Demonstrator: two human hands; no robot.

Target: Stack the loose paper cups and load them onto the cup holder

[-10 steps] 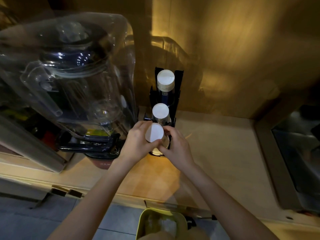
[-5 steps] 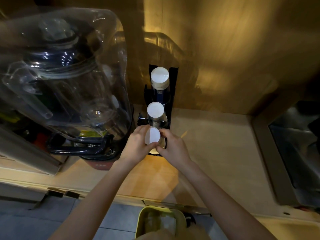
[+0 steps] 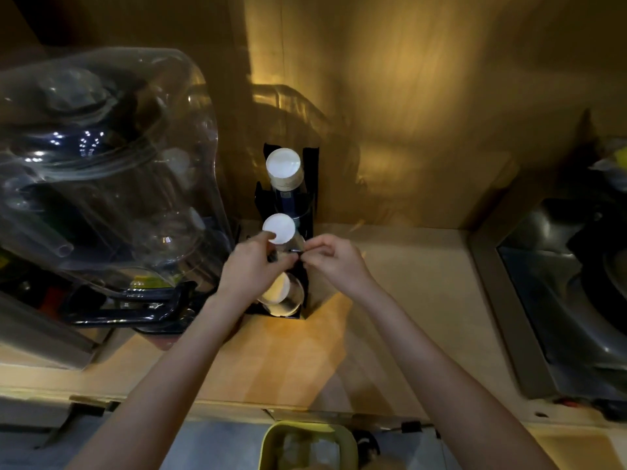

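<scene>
Pale wooden counter [image 3: 400, 300] under warm light, wood-panelled wall [image 3: 424, 96] behind. Black three-slot cup holder [image 3: 310, 184] against that wall, white-bottomed paper cup stacks [image 3: 279, 227] loaded. Left hand [image 3: 252, 266] and right hand [image 3: 334, 259] at the holder's middle slot, fingers pinched; on what, cannot tell.

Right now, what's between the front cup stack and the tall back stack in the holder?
Head view: a middle stack, white bottom up, stands between the front stack and the back stack in the black holder.
</scene>
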